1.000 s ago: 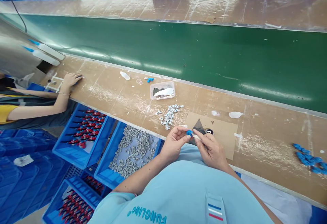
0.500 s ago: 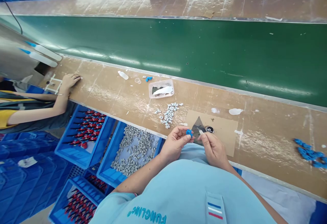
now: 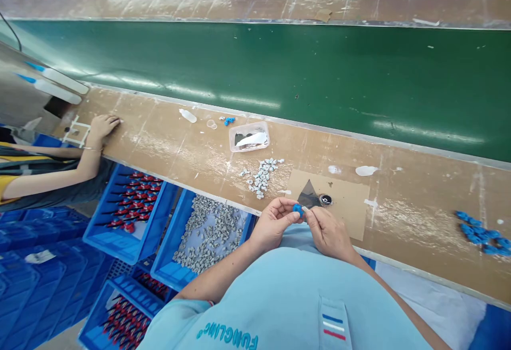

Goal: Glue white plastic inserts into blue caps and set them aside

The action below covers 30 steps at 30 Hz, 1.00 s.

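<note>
Between the thumb and fingers of my left hand [image 3: 272,224] is a small blue plastic part [image 3: 297,209]. My right hand [image 3: 328,231] pinches a small whitish piece [image 3: 305,209], its end at the blue part; its exact kind I cannot make out. Both hands are over the bench's near edge, by a cardboard sheet [image 3: 351,211]. On that sheet lie a dark triangular piece [image 3: 309,193] and a round black item with a white mark [image 3: 326,199]. A pile of small grey-white parts [image 3: 261,177] lies left of the sheet.
A clear plastic tub [image 3: 249,137] stands behind the pile. Several blue parts [image 3: 481,233] lie at the right. Blue crates of grey parts [image 3: 211,233] and red parts [image 3: 136,201] stand below left. A co-worker's hand [image 3: 104,125] rests on the bench, left. Behind runs a green belt [image 3: 255,63].
My right hand has moved left, bringing the whitish piece from apart to the blue part. My left hand still holds the blue part. The view has shifted slightly.
</note>
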{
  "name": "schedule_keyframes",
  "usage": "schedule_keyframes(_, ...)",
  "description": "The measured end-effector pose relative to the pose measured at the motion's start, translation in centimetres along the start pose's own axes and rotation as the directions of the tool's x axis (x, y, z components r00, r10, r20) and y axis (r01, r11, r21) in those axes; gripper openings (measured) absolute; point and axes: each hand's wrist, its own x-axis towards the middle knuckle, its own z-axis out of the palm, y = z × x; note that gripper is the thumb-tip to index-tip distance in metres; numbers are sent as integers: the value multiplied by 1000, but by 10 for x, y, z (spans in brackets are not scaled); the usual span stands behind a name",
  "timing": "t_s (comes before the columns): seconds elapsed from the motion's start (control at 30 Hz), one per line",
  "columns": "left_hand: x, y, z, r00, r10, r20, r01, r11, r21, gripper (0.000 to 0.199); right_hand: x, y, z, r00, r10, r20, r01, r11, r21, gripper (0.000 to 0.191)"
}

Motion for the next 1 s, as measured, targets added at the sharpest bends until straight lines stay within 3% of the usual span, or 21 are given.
schedule_keyframes(0.3,2,-6,-4,999,41,-11,-40,994,104,42,-2,3,3,994,46,101,-44,999,-27,55)
schedule_keyframes(0.6,-1,-7,-4,1000,25,13,-27,991,128,45,-6,4,5,945,171,277,-174,985,-12,62)
schedule_keyframes(1.0,-6,-18,-7,999,42,19,-44,990,132,44,-14,1,8,919,229,319,-284,949,137,56)
